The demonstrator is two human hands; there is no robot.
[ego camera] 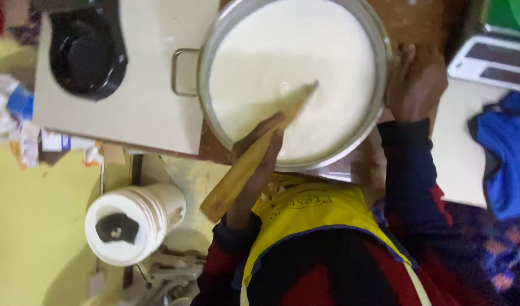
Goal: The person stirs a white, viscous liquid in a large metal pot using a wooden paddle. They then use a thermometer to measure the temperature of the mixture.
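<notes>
A wide steel pot [206,85] filled with white liquid [288,62] stands in front of me. My left hand [261,148] grips a long flat wooden paddle [234,184]; its tip dips into the liquid near the middle of the pot. My right hand [414,82] holds the pot's right rim, its fingers curled over the edge. My sleeves are dark with red, and a yellow vest [316,218] covers my chest below the pot.
A cream slab [141,107] with a black round hollow [87,51] lies left of the pot. Lower left, a white plastic jar [152,212] stands beside a yellow surface [33,226]. A blue cloth [506,153] and a white flat device [492,62] are at the right.
</notes>
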